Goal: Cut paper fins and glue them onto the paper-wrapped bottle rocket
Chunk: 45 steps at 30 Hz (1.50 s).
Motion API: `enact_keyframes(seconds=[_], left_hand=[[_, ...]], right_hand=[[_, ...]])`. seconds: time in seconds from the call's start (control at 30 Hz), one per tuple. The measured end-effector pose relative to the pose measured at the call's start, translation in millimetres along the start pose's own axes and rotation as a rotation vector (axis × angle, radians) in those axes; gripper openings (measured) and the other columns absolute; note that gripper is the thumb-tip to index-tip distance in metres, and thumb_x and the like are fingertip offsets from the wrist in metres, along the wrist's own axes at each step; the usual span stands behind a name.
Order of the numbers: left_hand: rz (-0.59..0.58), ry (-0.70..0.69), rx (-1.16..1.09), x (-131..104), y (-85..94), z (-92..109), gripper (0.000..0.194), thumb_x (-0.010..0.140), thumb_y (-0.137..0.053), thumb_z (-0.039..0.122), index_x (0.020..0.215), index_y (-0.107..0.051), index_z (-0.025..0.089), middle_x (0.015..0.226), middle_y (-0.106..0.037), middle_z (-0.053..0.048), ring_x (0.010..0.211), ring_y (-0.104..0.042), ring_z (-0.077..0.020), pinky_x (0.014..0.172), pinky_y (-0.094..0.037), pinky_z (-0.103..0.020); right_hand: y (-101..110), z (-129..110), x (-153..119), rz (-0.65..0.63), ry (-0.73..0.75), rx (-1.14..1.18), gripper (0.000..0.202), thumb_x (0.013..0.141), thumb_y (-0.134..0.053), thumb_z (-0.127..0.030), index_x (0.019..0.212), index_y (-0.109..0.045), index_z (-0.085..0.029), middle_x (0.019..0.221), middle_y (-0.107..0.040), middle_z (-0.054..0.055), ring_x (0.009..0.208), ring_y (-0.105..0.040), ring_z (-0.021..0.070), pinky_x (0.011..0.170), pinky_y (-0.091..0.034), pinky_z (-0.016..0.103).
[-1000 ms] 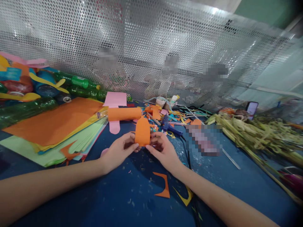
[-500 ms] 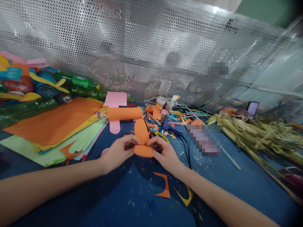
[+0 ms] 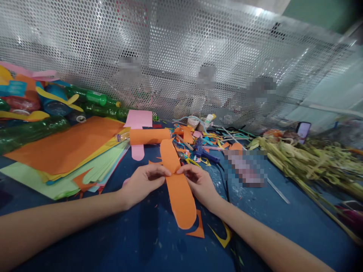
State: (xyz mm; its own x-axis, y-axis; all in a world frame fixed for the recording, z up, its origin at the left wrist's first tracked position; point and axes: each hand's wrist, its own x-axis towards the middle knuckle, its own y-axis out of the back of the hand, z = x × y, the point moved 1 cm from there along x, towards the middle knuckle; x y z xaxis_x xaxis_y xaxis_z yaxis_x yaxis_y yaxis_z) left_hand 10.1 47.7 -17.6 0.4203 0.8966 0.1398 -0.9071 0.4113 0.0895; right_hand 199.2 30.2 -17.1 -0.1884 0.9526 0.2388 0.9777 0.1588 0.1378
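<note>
Both hands pinch a long orange paper strip (image 3: 181,200) at its narrowed middle. Its ends are rounded, and a crease runs across between my fingers. My left hand (image 3: 146,183) grips the left edge between thumb and fingers, while my right hand (image 3: 200,185) is closed on the right edge. The strip's near half slopes down toward me above the table. Just beyond it lies a clear bottle wrapped in orange paper (image 3: 149,136), resting across a pink paper piece (image 3: 137,152). A blue glue gun (image 3: 205,153) sits beyond my right hand.
Stacked coloured paper (image 3: 68,147) and green bottles (image 3: 34,132) occupy the left. Paper scraps (image 3: 187,134) lie mid-table, with orange (image 3: 200,226) and yellow offcuts (image 3: 224,236) nearer me. A black cable (image 3: 227,189) runs past my right arm. Dried husks (image 3: 306,158) and a phone (image 3: 303,132) are right.
The orange strip was folded, its near part foreshortened; now it is opened out, with the near half extending toward me. Both hands stay at its middle, slightly closer together.
</note>
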Motion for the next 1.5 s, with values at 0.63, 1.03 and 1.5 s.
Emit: enact_keyframes(seconds=[0.63,1.03,1.5], left_hand=[[0.075,0.052,-0.099,-1,-1.9,8,0.011,0.071,-0.066,0.02,0.081,-0.07,0.019,0.085,-0.071,-0.001,0.08,-0.066,-0.015,0.08,-0.052,-0.027],[0.064,0.157,-0.226,3,-2.0,11,0.013,0.071,-0.069,0.023,0.082,-0.07,0.017,0.077,-0.073,-0.002,0.071,-0.066,-0.0119,0.071,-0.052,-0.021],[0.096,0.193,-0.239,5,-3.9,15,0.016,0.067,-0.072,0.029,0.075,-0.069,0.015,0.074,-0.072,-0.004,0.069,-0.066,-0.0163,0.075,-0.052,-0.031]], right_hand=[[0,0,3,0.03,0.03,0.072,0.025,0.061,-0.078,-0.03,0.081,-0.065,-0.022,0.077,-0.062,0.001,0.069,-0.058,0.0134,0.062,-0.049,0.024],[1,7,2,0.031,-0.058,-0.07,0.022,0.072,-0.067,-0.029,0.093,-0.064,-0.022,0.082,-0.064,0.001,0.06,-0.056,0.0108,0.051,-0.052,0.022],[1,2,0,0.05,-0.045,-0.079,0.018,0.077,-0.064,-0.034,0.088,-0.065,-0.02,0.071,-0.066,0.001,0.06,-0.063,0.0144,0.05,-0.053,0.024]])
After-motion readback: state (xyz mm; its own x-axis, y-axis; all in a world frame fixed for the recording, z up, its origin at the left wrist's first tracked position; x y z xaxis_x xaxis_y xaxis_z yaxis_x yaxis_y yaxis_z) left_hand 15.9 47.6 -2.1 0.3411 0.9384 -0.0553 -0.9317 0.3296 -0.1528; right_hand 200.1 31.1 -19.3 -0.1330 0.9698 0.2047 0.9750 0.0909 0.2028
